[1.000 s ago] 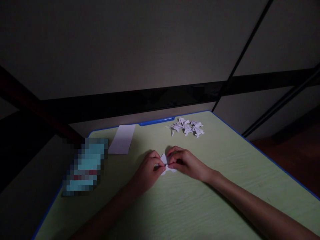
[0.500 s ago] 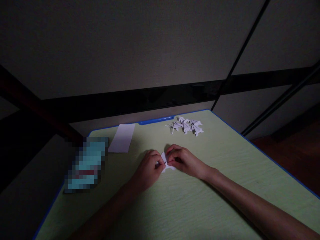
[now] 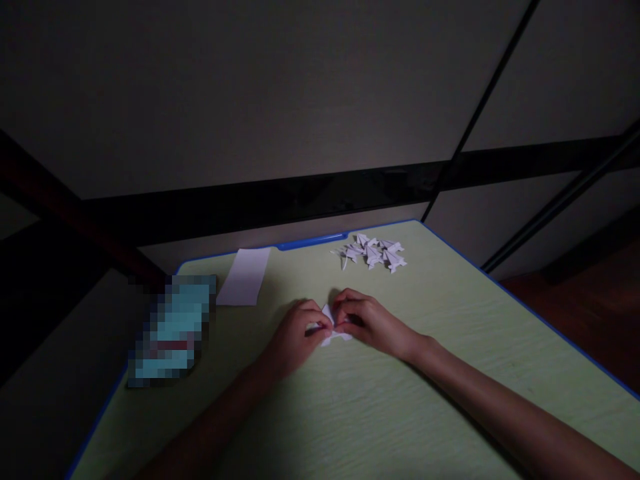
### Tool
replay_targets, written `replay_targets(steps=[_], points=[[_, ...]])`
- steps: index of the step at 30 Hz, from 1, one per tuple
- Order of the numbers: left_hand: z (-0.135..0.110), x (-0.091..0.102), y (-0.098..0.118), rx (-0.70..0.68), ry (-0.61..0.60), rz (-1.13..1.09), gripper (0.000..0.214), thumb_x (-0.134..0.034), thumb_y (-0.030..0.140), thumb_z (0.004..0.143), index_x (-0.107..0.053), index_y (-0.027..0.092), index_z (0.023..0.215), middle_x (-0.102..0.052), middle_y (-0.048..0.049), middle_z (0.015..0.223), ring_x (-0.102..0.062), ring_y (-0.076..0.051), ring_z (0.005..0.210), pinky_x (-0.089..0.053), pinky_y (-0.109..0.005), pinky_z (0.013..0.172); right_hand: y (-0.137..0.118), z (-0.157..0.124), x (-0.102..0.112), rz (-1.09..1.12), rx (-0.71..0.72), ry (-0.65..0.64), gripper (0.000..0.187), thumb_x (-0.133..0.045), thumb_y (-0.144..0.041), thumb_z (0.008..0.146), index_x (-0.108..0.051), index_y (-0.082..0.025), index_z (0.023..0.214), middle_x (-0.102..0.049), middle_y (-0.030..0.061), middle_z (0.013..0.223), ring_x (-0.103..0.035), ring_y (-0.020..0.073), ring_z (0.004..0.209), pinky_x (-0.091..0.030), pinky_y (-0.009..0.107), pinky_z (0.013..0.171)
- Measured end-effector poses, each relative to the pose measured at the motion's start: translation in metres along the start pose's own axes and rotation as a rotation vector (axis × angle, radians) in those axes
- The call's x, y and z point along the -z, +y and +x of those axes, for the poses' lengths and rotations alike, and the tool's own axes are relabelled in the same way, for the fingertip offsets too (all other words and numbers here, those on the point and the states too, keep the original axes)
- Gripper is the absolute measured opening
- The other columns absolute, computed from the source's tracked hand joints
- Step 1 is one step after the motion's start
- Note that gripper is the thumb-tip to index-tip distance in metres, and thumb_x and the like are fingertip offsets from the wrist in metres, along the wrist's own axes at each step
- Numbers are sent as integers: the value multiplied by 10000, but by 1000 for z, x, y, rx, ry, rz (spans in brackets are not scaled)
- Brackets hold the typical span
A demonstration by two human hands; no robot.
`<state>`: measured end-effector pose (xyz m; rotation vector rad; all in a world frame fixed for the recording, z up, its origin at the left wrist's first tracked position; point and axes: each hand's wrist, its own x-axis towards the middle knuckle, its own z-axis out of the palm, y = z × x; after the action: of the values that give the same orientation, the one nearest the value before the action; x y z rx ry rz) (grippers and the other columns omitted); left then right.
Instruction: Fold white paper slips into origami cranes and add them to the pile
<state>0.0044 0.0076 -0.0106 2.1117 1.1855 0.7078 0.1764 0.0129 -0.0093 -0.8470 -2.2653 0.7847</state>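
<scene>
A small white folded-paper figure (image 3: 338, 337) lies on the table between my hands, its pointed top and lower flaps showing. My left hand (image 3: 303, 333) pinches its left side with thumb and forefinger. From the other side, my right hand (image 3: 363, 319) pinches the paper, its fingertips almost touching those of the left. The fingers hide most of the figure's middle. Beyond my right hand sit several finished-looking folded-paper figures (image 3: 373, 255), grouped close together, with thin white strips (image 3: 344, 260) at their left.
On the pale green table (image 3: 450, 320) with a blue edge, a white paper sheet (image 3: 244, 277) lies at the back left. Nearer left is a blurred-out teal object (image 3: 173, 327). A blue tray-like strip (image 3: 313, 241) lines the back edge, before a dark-banded cabinet (image 3: 260, 100).
My left fingertips have shifted slightly right, closer to the right ones, and the paper's lower flaps have moved a little. The other things stay in place.
</scene>
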Motion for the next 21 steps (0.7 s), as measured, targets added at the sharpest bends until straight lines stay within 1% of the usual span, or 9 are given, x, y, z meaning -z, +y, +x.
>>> replay_targets(steps=[2,5,8,10,14,18,21], points=[[-1,4,-2,-32,-46,-30,137,-540,106,680,-656,164,637,-543,-7,667,-513,-135,699,-387,-230,636,1,0,0,2,-5,1,84,-536,-155,758,-552,-144,677,-518,58,846,-512,135,752,-412,236,660],[-6,8,-6,-147,-122,-27,224,-466,101,744,-674,186,752,-522,-15,740,-504,-124,733,-387,-223,649,1,0,0,7,-6,15,89,-547,-168,752,-549,-143,667,-515,57,842,-510,138,755,-410,237,657],[-12,9,-5,-258,-161,38,289,-401,89,784,-655,201,863,-500,-26,783,-483,-127,767,-385,-233,676,2,1,-1,14,2,27,106,-547,-179,752,-543,-144,653,-510,56,824,-507,142,754,-411,243,661],[-14,9,-2,-296,-168,96,287,-385,102,798,-643,186,888,-497,-38,787,-469,-142,788,-384,-251,696,2,1,-1,16,4,24,107,-544,-176,755,-541,-143,653,-507,57,817,-503,143,752,-411,244,662],[-15,8,3,-296,-175,172,276,-368,100,805,-634,154,854,-487,-49,790,-445,-159,803,-376,-273,706,0,1,3,19,9,-12,74,-543,-133,748,-545,-132,674,-504,63,827,-499,143,766,-409,242,679],[-13,6,2,-287,-178,189,264,-366,63,791,-621,133,786,-458,-38,779,-432,-151,792,-364,-264,691,-1,2,8,60,26,-70,55,-542,-102,743,-567,-122,697,-508,62,833,-504,139,791,-410,247,712],[-12,5,1,-291,-154,185,276,-360,28,770,-615,132,745,-443,-30,757,-428,-145,778,-358,-256,674,0,3,10,82,20,-81,36,-553,-109,738,-581,-122,719,-514,59,837,-508,137,800,-416,248,711]])
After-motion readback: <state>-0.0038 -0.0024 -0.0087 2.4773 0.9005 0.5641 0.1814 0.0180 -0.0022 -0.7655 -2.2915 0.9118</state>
